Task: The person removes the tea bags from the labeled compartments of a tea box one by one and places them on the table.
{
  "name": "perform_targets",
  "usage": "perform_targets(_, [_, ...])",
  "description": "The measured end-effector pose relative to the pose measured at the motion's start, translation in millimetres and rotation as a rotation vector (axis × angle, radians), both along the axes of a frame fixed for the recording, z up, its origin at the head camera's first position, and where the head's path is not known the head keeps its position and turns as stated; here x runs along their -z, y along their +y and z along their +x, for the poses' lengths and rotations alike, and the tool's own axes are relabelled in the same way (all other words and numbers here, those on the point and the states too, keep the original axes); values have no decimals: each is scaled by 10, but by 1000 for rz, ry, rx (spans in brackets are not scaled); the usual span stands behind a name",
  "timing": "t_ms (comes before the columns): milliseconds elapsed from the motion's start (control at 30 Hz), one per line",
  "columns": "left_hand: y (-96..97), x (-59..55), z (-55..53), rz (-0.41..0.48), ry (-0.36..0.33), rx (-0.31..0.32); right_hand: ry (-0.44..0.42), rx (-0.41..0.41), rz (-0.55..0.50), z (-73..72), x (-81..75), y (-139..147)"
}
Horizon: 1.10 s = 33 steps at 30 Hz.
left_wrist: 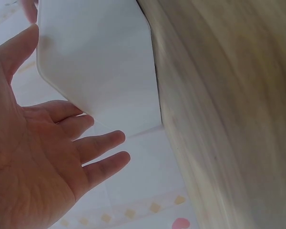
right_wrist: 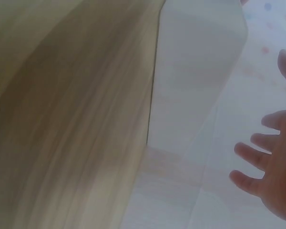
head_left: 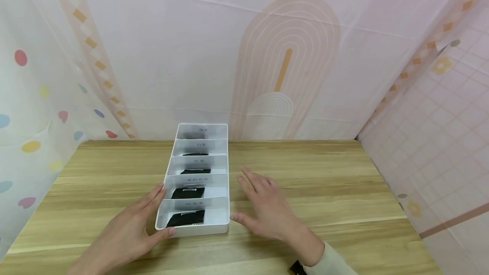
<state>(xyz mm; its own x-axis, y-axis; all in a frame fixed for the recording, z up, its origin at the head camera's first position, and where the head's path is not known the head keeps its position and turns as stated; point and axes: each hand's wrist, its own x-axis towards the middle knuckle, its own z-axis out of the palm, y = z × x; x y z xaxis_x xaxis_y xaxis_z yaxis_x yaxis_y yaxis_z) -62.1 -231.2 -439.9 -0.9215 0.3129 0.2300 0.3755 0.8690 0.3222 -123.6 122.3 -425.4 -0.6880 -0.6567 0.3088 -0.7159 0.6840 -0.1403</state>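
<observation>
A white divided box (head_left: 204,230) was seen on the wooden counter (head_left: 324,181), with black packets (head_left: 187,218) in its nearer compartments. Its near left corner was touched by the left hand (head_left: 126,230), whose grip was loosely spread, with nothing clasped. The grip of the right hand (head_left: 269,209) was spread too, nothing held, just beside the box's right side (contact could not be confirmed). If only the left side were pushed, the box might be skewed; a small black object (head_left: 298,267) could be knocked by the right sleeve (head_left: 330,262).
</observation>
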Motion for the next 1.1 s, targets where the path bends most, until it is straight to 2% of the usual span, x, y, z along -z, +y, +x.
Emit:
perform_targets(200, [-2, 3, 6, 3, -10, 1, -17, -13, 23, 46, -21, -135])
perform_targets(467, [-2, -15, 8, 13, -22, -1, -77, -81, -24, 113, -40, -307])
perform_targets(867, [-7, -26, 4, 23, -31, 3, 37, -252, -67, 148, 56, -587])
perform_targets(1100, [-1, -33, 16, 14, -25, -5, 65, -278, 3, 166, 109, -712])
